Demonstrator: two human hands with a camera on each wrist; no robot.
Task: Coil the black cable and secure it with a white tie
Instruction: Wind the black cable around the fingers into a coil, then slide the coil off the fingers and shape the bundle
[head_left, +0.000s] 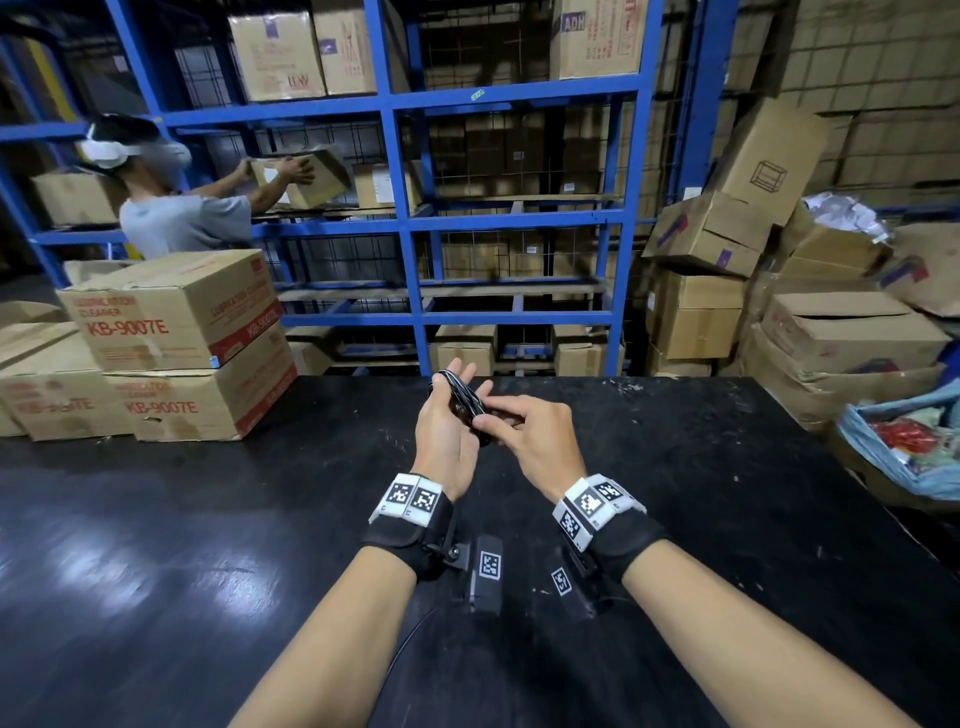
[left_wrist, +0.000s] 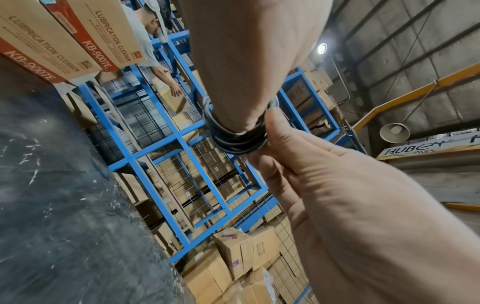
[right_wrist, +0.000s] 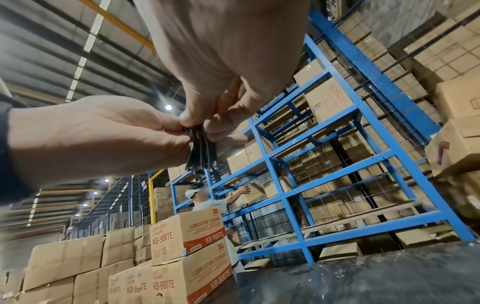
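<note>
Just above the table (head_left: 182, 545), the left hand (head_left: 445, 428) grips the coiled cable (head_left: 461, 399) while the right hand (head_left: 530, 436) pinches its lower end; pale streaks cross the loops, tie or glare I cannot tell. Should either pinch ease, the springy loops would likely fan apart. Off the table's right edge a blue bag (head_left: 930, 480) holds red and mixed scraps (head_left: 898, 436); beyond, an open carton (head_left: 826, 249) holds white paper (head_left: 844, 210).

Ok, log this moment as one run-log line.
stage: coiling | left hand: holds black cable coil looped round its fingers | right hand: pinches coil | above black table | white tie: not seen
</note>
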